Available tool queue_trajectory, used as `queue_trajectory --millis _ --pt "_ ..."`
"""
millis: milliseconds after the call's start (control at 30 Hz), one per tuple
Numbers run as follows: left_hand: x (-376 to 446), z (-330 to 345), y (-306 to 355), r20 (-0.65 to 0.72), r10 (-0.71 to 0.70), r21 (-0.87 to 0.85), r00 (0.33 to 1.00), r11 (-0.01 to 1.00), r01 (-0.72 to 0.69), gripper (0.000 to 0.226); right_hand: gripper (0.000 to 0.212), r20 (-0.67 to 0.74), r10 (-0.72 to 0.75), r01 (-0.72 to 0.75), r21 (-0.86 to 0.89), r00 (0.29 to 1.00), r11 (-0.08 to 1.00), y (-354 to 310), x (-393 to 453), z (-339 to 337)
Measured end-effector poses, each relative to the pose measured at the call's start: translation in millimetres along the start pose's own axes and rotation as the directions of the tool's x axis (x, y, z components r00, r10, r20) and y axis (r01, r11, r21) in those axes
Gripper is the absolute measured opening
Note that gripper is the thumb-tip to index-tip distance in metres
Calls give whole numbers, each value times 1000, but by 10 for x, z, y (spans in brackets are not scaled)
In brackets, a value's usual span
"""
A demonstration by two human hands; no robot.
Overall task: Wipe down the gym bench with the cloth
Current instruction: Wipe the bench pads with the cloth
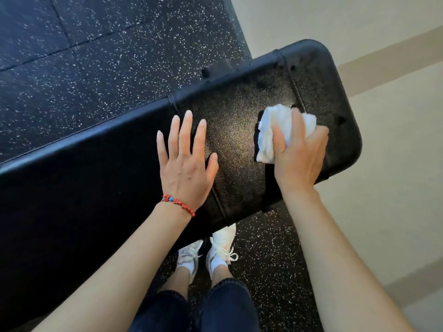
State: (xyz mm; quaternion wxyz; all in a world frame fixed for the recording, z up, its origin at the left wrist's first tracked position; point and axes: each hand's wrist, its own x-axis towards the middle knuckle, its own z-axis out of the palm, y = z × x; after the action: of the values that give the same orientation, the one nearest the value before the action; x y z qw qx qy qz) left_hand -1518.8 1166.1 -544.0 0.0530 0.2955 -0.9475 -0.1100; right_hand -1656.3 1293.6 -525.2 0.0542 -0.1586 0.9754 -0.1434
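Note:
A black padded gym bench (103, 168) runs from the lower left to the upper right of the head view. A crumpled white cloth (275, 130) is pressed onto the pad near its right end, and my right hand (299, 154) is closed over it. My left hand (185, 161) lies flat on the pad to the left of the cloth, fingers spread, holding nothing. A red bead bracelet sits on the left wrist.
Black speckled rubber flooring (96, 56) lies beyond and under the bench. A beige wall (383, 200) stands close to the bench's right end. My feet in white sneakers (215, 252) stand just below the bench's near edge.

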Motion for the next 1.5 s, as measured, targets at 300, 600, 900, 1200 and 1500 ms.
queue_trajectory --millis 300,600,900,1200,1500 --pt "211 45 122 12 71 -23 997 997 -71 57 62 59 -25 25 1 998 1000 237 -59 -82" --pt "196 84 146 -1 59 -13 998 998 -59 56 55 74 -202 204 -22 977 979 -199 800 32" --pt "271 44 483 -66 -63 -13 996 998 62 53 54 92 -367 367 22 926 930 147 505 -67" --pt "372 314 949 -36 -93 34 995 995 94 56 54 85 -409 409 21 909 912 255 1026 -123" --pt "360 329 947 -54 -95 60 994 993 98 56 57 88 -403 399 64 911 915 448 1081 -110"
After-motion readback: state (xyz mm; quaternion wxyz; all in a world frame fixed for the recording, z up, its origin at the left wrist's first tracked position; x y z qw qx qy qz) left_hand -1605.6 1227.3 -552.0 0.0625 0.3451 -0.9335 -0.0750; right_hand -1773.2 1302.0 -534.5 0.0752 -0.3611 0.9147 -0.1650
